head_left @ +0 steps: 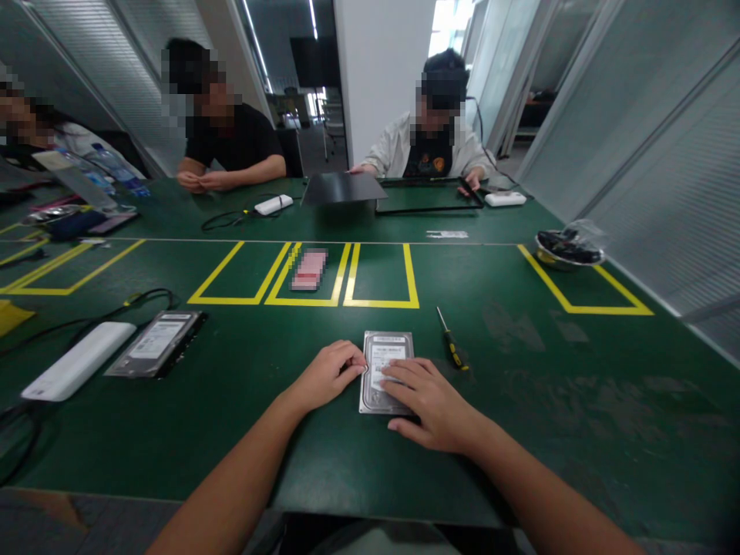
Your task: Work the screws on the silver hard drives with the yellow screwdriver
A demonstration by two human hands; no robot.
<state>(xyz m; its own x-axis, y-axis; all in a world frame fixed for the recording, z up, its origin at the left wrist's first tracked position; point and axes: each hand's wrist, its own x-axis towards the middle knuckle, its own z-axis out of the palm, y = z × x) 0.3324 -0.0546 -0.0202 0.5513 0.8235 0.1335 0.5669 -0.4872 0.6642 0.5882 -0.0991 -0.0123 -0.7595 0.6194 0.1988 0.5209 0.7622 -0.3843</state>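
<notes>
Green table, hard drive flat, left hand curled touching its edge, right hand spread over it

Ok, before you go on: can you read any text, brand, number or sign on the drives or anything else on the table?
Nothing reads as words.
Hard drive under the left hand and right hand: white label with print, too small to read.
Second hard drive to the left: white label, print blurred.
White strip farther back on the table: marks too small to read.
Pink card in the yellow box: blurred out.
</notes>
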